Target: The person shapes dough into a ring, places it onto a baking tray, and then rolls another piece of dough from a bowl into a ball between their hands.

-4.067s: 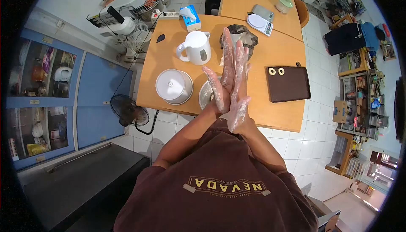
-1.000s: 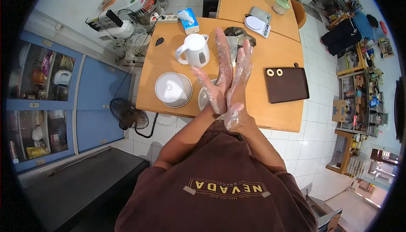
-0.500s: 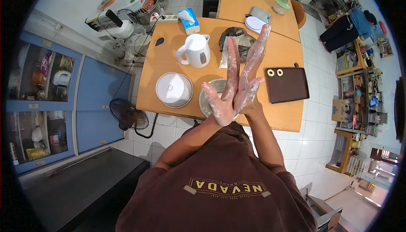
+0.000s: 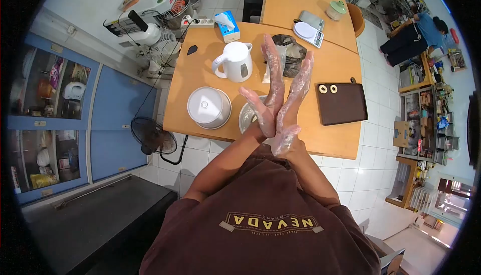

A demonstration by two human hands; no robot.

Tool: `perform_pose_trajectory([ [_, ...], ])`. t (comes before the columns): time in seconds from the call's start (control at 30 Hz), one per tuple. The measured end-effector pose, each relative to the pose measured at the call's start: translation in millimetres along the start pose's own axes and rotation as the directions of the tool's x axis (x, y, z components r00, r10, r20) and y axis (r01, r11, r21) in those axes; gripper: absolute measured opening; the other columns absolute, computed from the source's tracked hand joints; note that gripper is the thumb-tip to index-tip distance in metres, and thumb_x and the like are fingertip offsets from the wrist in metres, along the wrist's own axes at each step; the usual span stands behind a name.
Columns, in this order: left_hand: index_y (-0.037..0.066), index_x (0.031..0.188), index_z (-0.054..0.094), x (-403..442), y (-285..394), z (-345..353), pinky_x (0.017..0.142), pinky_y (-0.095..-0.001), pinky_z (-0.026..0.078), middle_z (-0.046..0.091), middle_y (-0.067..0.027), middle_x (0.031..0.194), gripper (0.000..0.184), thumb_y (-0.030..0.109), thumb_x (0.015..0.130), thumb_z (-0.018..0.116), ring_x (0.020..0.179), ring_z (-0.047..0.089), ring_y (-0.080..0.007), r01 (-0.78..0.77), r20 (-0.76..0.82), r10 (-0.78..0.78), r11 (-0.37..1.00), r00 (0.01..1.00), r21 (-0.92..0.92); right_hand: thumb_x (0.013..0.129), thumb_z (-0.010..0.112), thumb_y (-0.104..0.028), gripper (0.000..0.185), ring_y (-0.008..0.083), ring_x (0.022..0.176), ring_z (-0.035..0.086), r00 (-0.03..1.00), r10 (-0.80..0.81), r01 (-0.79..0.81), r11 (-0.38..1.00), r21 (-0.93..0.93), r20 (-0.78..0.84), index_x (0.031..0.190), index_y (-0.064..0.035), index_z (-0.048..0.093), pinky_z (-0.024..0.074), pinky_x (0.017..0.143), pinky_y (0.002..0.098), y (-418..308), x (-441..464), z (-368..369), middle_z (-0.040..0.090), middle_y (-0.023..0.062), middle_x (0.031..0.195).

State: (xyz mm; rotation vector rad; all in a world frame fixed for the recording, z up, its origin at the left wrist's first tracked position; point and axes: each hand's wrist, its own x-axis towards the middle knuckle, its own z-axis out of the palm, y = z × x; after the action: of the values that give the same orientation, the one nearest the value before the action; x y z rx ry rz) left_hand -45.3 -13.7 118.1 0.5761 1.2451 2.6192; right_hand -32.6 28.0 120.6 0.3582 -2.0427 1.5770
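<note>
My left hand [image 4: 270, 97] and my right hand [image 4: 295, 99] are held up together over the table's front edge, the bases of their palms meeting. Both have stretched fingers pointing away from me, and a wrinkled, shiny film like clear plastic gloves covers them. Whether anything lies between the palms is hidden. Behind and partly under my left hand stands a bowl [image 4: 245, 118], with something pale in it. To the right, a dark brown baking tray [image 4: 343, 107] carries two pale rings [image 4: 323, 89] near its far left corner.
Left of the bowl is a white lidded tub [image 4: 208, 107]; beyond it stands a white electric kettle [image 4: 237, 63]. A black plastic bag [image 4: 295, 57], kitchen scale [image 4: 308, 32] and tissue box [image 4: 229, 28] lie farther back. Another person [image 4: 413, 37] bends by shelves at right.
My hands have shifted against each other: the right hand has slid toward me and its thumb now points down toward my body. Their fingertips have moved apart.
</note>
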Motion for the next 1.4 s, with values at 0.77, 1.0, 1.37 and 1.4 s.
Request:
perform_pose_trajectory([
  [0.77, 0.022, 0.168, -0.004, 22.2, -10.2, 63.5, 0.128, -0.0417, 0.007, -0.002, -0.0024, 0.175, 0.133, 0.106, 0.068, 0.02, 0.16, 0.003, -0.0271, 0.002, -0.016, -0.005, 0.991, 1.0, -0.134, 0.097, 0.055, -0.062, 0.105, 0.0382, 0.159, 0.003, 0.995, 0.021, -0.029, 0.995, 0.091, 0.096, 0.166, -0.0062, -0.002, 0.0056, 0.126, 0.0531, 36.2, 13.7, -70.7, 0.007, 0.0212, 0.172],
  [1.0, 0.018, 0.168, -0.002, 28.0, -66.6, 73.8, 0.127, -0.0435, 0.002, 0.0, -0.0062, 0.175, 0.131, 0.105, 0.072, 0.019, 0.16, 0.0, -0.027, -0.067, 0.057, 0.048, 0.917, 0.997, 0.393, 0.096, 0.059, -0.052, 0.106, 0.0382, 0.159, 0.003, 0.997, -0.073, 0.074, 0.96, 0.268, -0.014, 0.165, -0.0039, -0.004, 0.0089, 0.125, 0.0536, 53.3, 6.0, -88.4, 0.003, 0.0213, 0.172],
  [1.37, 0.012, 0.167, -0.001, 29.0, -85.3, 125.7, 0.127, -0.045, -0.005, 0.0, -0.0092, 0.175, 0.126, 0.1, 0.079, 0.015, 0.161, -0.004, -0.0254, -0.042, 0.018, 0.042, 0.999, 0.999, 0.032, 0.092, 0.041, -0.06, 0.105, 0.042, 0.158, -0.003, 0.999, 0.023, -0.021, 0.996, 0.091, -0.023, 0.164, -0.0042, -0.01, 0.0056, 0.123, 0.0595, 65.0, -7.6, -174.3, -0.008, 0.0239, 0.171],
  [1.4, 0.012, 0.167, -0.002, 33.1, -86.2, 127.0, 0.127, -0.0448, -0.005, -0.001, -0.0089, 0.175, 0.124, 0.099, 0.08, 0.014, 0.161, -0.004, -0.025, -0.042, 0.027, 0.04, 0.996, 0.999, 0.08, 0.092, 0.039, -0.062, 0.105, 0.0424, 0.158, -0.004, 0.999, 0.031, -0.03, 0.997, 0.072, -0.02, 0.164, -0.0045, -0.01, 0.0048, 0.123, 0.06, 66.3, -10.0, -178.9, -0.009, 0.0242, 0.171],
])
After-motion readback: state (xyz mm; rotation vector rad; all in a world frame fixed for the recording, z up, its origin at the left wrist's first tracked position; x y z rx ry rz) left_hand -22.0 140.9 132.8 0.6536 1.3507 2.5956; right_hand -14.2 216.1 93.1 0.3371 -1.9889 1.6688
